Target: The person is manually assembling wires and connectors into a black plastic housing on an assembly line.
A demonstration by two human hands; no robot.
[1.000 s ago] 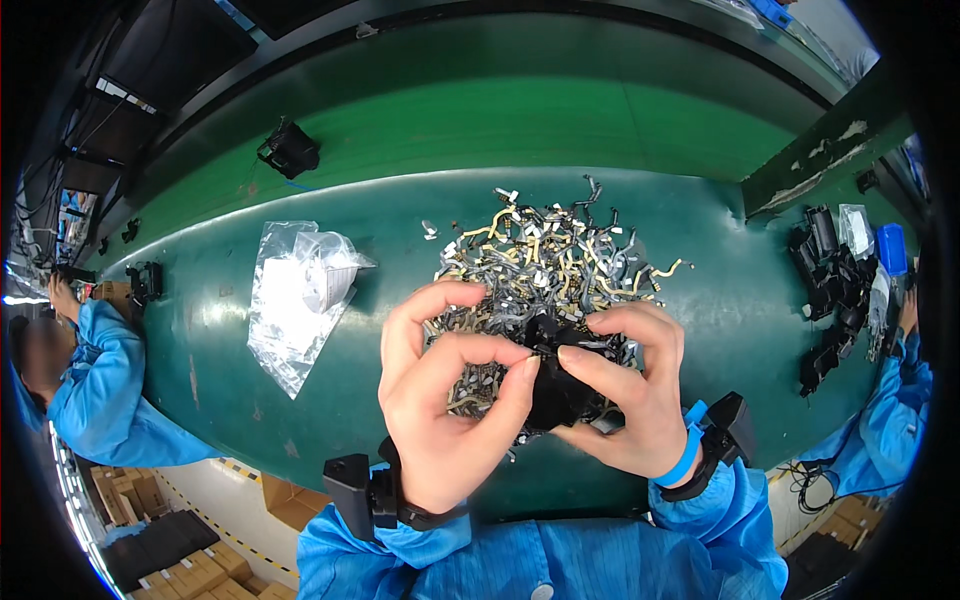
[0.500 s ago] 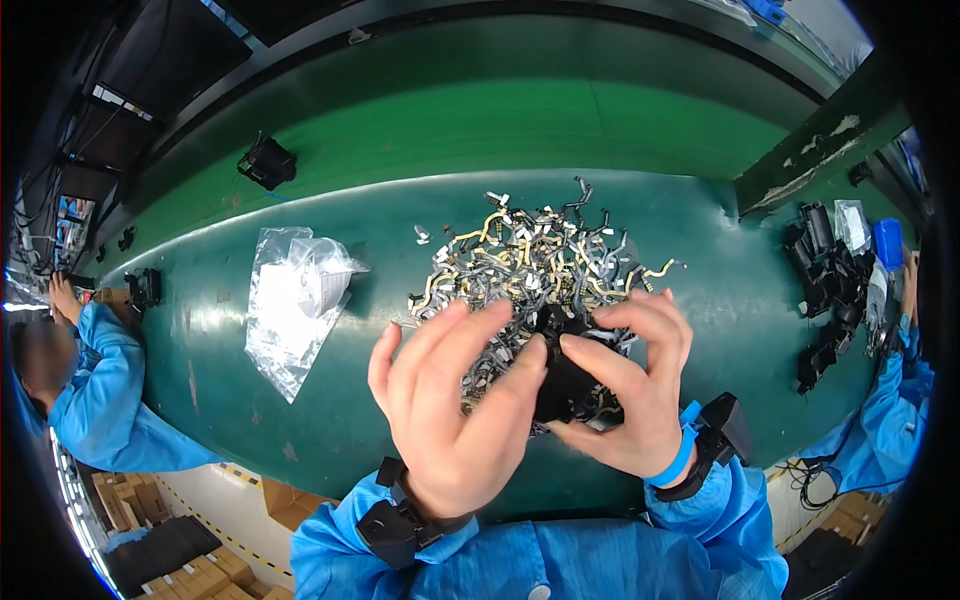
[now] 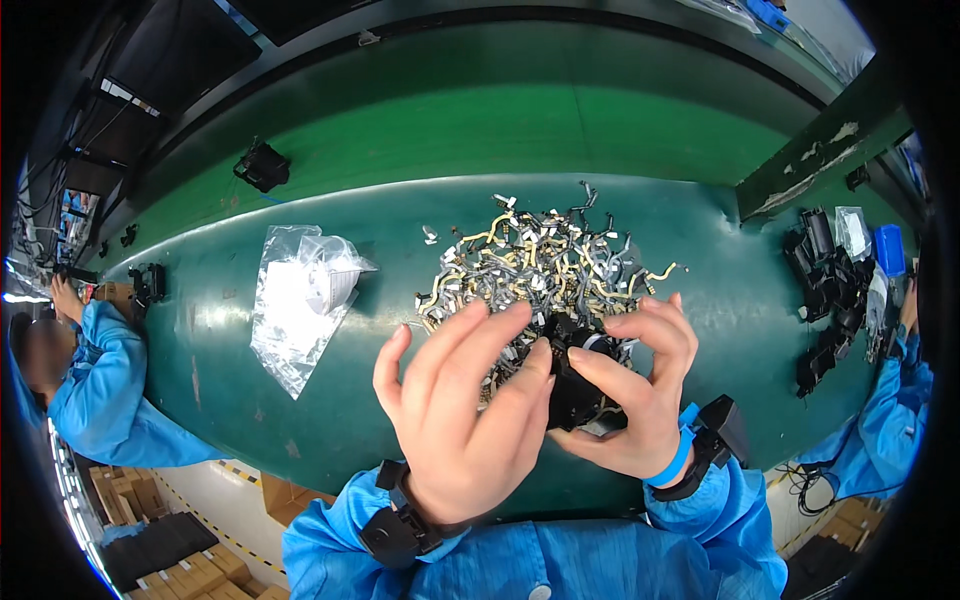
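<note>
Between my two hands is a black plastic part, held above the near side of a heap of short cables. My right hand grips it from the right, thumb on top and fingers curled round. My left hand presses at its left side with the thumb and index fingertip; the other fingers stretch forward over the heap. The cable heap mixes grey and yellow wires with small white connectors. What lies under my palms and the part's underside is hidden.
A clear plastic bag with white contents lies left of the heap. Black parts pile up at the right, near a blue bin. Another black part stands at the back left. Co-workers' blue sleeves show at both sides.
The black part has tilted a little in my hands, and a round, shiny portion now shows near its far right. My hands have shifted slightly to the right in the view.
</note>
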